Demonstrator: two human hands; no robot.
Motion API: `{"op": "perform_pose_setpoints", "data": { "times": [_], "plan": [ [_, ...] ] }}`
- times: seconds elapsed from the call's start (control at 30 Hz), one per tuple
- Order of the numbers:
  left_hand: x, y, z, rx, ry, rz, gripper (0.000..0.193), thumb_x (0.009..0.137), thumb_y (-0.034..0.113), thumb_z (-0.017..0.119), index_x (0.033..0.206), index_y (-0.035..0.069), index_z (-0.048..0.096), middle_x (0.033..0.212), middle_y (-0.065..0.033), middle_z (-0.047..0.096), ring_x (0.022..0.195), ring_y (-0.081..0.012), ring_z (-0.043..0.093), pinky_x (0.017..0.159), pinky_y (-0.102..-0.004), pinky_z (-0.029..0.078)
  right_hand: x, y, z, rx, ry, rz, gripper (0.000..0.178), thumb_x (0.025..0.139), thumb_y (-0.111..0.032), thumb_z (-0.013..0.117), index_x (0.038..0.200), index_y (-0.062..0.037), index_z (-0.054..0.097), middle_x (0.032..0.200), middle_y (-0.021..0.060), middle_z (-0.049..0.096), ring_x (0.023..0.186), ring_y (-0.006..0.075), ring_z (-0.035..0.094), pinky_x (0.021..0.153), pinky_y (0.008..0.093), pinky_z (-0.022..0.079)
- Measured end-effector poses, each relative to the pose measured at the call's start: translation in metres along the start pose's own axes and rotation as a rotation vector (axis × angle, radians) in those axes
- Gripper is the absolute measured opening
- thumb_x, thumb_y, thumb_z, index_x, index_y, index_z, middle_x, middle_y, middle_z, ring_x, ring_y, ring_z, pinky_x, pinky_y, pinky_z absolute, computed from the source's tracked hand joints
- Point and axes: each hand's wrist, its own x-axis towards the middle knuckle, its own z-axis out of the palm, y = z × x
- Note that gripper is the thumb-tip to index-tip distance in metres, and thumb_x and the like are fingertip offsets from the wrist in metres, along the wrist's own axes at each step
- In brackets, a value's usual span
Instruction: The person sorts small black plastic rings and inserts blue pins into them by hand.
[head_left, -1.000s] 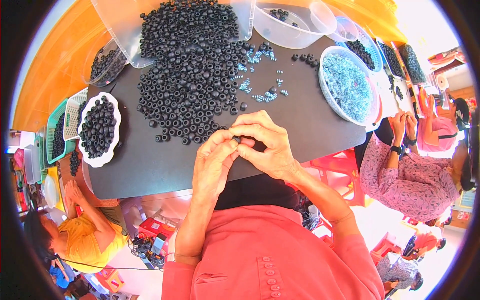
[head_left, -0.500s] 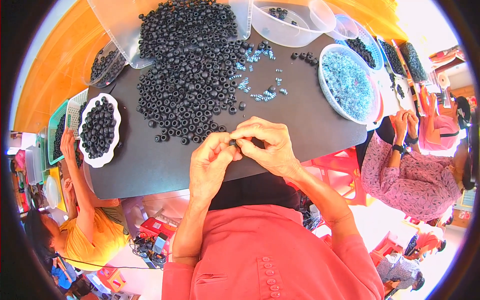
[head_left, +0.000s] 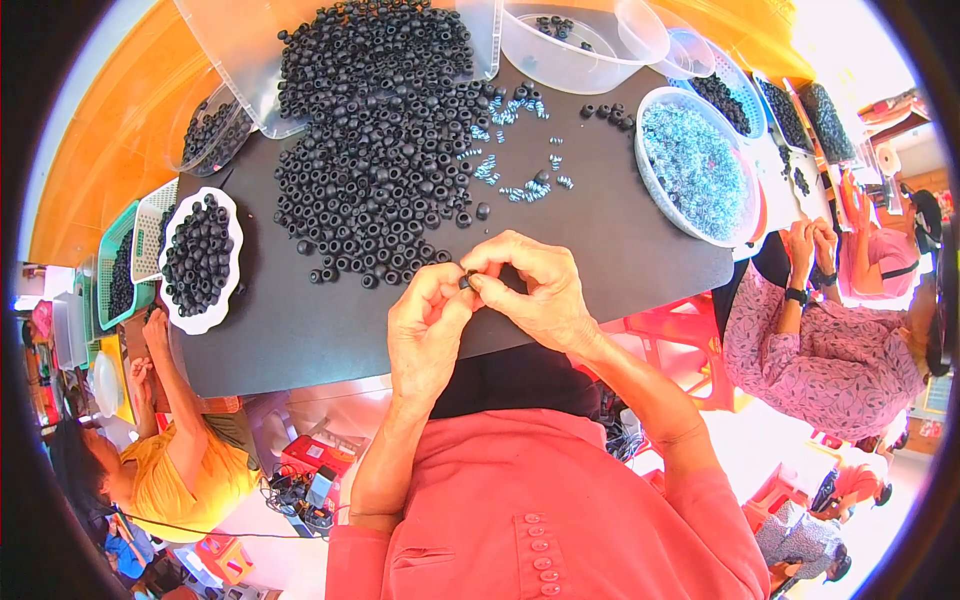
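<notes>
Left hand [head_left: 423,335], right hand [head_left: 540,292] | grip: pinching 1 black bead [head_left: 466,282] | 1 white dish [head_left: 200,323]

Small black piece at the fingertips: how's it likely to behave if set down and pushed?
The small black piece would probably roll, since it looks rounded. It's likely light too, being so small between the left hand and right hand.
</notes>
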Motion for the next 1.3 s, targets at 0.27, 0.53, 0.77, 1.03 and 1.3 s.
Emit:
{"op": "perform_pose_setpoints", "data": {
  "times": [0.27, 0.53, 0.77, 1.03, 1.3],
  "plan": [
    [0.004, 0.007, -0.005, -0.04, 0.0, -0.074, 0.014, 0.091, -0.004, 0.054, 0.103, -0.002, 0.06, 0.091, -0.0013, 0.058, 0.086, -0.01, 0.059, 0.081, -0.0272, 0.052, 0.0, 0.0, 0.0, -0.074, -0.024, -0.003, 0.028, 0.08, 0.003, 0.065, 0.106, -0.0044, 0.068, 0.097, 0.0073, 0.063, 0.077, 0.0137, 0.063, 0.074, 0.0288, 0.053],
    [0.007, 0.009, -0.009, -0.222, 0.0, -0.156, 0.014, 0.091, -0.003, 0.054, 0.101, -0.001, 0.063, 0.096, -0.0074, 0.067, 0.087, -0.0122, 0.063, 0.082, -0.0266, 0.05, -0.001, -0.003, 0.009, -0.15, 0.0, -0.09, 0.034, 0.074, 0.005, 0.07, 0.106, -0.0048, 0.066, 0.1, 0.0069, 0.062, 0.078, 0.0143, 0.062, 0.071, 0.0277, 0.053],
    [0.006, 0.007, -0.01, -0.264, -0.018, -0.2, 0.013, 0.092, 0.001, 0.055, 0.103, -0.001, 0.062, 0.097, -0.01, 0.068, 0.091, -0.0131, 0.063, 0.084, -0.0262, 0.048, -0.002, 0.0, 0.011, -0.207, 0.029, -0.131, 0.032, 0.072, 0.005, 0.071, 0.102, -0.0032, 0.067, 0.096, 0.0081, 0.061, 0.079, 0.018, 0.058, 0.065, 0.0296, 0.052],
    [0.009, 0.006, -0.011, -0.311, -0.053, -0.236, 0.015, 0.091, 0.005, 0.056, 0.103, 0.0, 0.062, 0.099, -0.0072, 0.065, 0.095, -0.0189, 0.064, 0.091, -0.0342, 0.048, 0.002, -0.001, 0.009, -0.347, 0.043, -0.253, 0.033, 0.071, 0.006, 0.073, 0.102, -0.0021, 0.068, 0.096, 0.0075, 0.064, 0.078, 0.0162, 0.057, 0.061, 0.0261, 0.05],
    [0.004, -0.003, -0.02, -0.151, -0.036, -0.192, 0.012, 0.095, 0.003, 0.052, 0.101, -0.001, 0.061, 0.096, -0.0073, 0.066, 0.09, -0.0144, 0.063, 0.085, -0.029, 0.05, 0.001, -0.001, 0.014, -0.409, 0.046, -0.295, 0.03, 0.073, -0.002, 0.073, 0.103, -0.0029, 0.066, 0.096, 0.0098, 0.063, 0.079, 0.027, 0.057, 0.071, 0.0358, 0.049]
  ]
}}
